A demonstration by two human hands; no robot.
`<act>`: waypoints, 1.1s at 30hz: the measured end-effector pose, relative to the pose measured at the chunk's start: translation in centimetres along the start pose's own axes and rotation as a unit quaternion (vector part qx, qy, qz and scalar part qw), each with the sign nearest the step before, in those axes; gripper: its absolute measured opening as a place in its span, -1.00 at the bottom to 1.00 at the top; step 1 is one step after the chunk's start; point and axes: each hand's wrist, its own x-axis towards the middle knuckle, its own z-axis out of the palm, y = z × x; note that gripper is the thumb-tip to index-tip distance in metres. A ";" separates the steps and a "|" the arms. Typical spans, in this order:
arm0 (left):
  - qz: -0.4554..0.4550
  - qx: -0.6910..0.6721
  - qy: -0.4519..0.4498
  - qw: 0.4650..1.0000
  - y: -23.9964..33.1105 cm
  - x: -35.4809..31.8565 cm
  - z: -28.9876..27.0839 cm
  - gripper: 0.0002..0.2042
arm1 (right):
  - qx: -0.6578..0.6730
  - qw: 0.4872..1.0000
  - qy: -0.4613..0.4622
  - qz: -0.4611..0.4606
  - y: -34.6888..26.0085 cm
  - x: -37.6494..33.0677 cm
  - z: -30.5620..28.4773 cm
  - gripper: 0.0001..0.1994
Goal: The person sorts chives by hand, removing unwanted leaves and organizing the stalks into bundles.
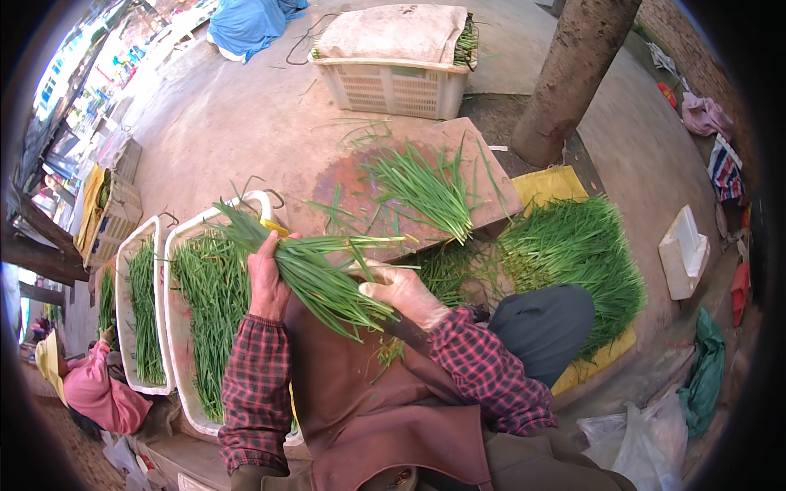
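Note:
A loose bunch of long green garlic chives (321, 285) lies across my hands above my brown apron (344, 360). My left hand (268, 278) is wrapped round it toward its left end. At the other end my right hand (407, 295) is closed at the stalks, thumb showing and the other fingertips partly hidden. Some thin stalks stick out past the right hand. Just beyond, a smaller heap of chives (426, 192) rests on a low board (483, 180). To the right, a big pile of chives (581, 262) lies on a yellow sack (553, 184).
Left of me stand two white crates of chives, a near crate (169, 327) and a farther crate (122, 311). A cloth-covered white crate (393, 86) is ahead, beside a tree trunk (573, 74). A person in pink (102, 389) sits at the far left. A white foam box (684, 254) lies right.

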 end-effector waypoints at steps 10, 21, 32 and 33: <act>-0.010 -0.055 0.028 0.998 1.4 0.8 -1.7 -0.72 | -0.050 0.968 0.234 0.070 5.8 -0.6 -12.2 -0.70; -0.003 0.080 -0.070 0.994 1.8 -3.3 3.7 -0.80 | -0.216 0.974 -0.053 -0.033 -7.4 2.8 -3.7 -0.48; -0.019 -0.020 0.005 1.000 2.2 -0.7 0.0 -0.72 | -0.102 0.971 0.200 0.084 1.8 0.3 -13.5 -0.73; -0.020 -0.026 0.004 0.999 2.1 -0.5 -0.2 -0.71 | -0.120 0.967 0.202 0.100 4.6 0.2 -14.0 -0.72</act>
